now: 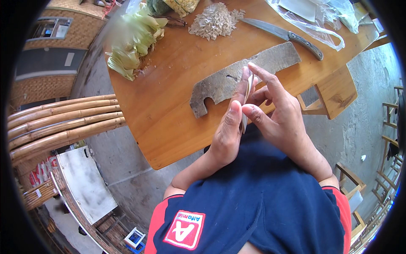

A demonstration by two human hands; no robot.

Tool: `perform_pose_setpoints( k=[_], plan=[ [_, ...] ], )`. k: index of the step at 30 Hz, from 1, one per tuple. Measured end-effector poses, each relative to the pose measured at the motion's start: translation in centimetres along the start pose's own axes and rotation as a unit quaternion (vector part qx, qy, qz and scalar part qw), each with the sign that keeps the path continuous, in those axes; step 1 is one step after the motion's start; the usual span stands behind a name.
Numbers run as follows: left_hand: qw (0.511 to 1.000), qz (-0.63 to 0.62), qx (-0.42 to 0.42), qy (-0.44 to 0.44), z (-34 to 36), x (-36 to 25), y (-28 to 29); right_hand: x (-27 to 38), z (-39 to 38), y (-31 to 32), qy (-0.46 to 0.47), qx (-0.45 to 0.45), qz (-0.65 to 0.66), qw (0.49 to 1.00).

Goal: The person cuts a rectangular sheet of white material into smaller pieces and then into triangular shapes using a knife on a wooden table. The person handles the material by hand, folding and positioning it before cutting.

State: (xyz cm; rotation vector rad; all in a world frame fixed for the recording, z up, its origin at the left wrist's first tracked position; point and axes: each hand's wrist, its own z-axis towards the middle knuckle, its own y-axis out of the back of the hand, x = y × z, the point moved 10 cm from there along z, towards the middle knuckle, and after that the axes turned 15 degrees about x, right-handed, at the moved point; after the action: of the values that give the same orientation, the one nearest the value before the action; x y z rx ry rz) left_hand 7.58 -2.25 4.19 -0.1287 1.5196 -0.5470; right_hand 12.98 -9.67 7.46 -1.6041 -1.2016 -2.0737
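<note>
Pressed between my two hands is a thin, pale, flat stack (249, 87), seen edge-on, whose kind I cannot make out. My left hand (227, 131) is held against its left side, the thumb upright along it. From the other side my right hand (277, 106) pinches it with thumb and fingers. Just beyond the hands, a worn wooden board (270, 60) with a notched end lies on the table. A knife (270, 29) with a dark patterned handle rests past the board, its blade tip near a heap of small pale cut pieces (215, 21).
Pale green, husk-like leaves (134, 42) pile up at the table's left edge. A clear plastic bag (315, 31) sits at the far right of the wooden table (165, 131). Bamboo poles (63, 127) run left of it, and a wooden stool (336, 91) stands to the right.
</note>
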Motion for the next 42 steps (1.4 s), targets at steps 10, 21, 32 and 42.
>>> perform_pose_setpoints(
  k=[10,21,32,42],
  plan=[
    [0.997,-0.058,0.049,-0.003,0.3,0.6,-0.4,-0.9,-0.1,0.2,0.004,-0.027,0.01,1.0],
    [0.988,-0.089,-0.107,0.059,-1.0,1.6,1.6,-1.1,-0.2,0.9,-0.027,-0.024,0.072,0.997],
    [0.965,-0.181,-0.186,0.024,-1.7,1.8,3.6,-2.8,-0.8,2.9,-0.092,-0.026,0.125,0.988],
    [0.959,-0.215,-0.186,0.015,-1.9,2.3,4.2,-4.1,-0.7,2.7,-0.072,-0.057,0.239,0.967]
  ],
)
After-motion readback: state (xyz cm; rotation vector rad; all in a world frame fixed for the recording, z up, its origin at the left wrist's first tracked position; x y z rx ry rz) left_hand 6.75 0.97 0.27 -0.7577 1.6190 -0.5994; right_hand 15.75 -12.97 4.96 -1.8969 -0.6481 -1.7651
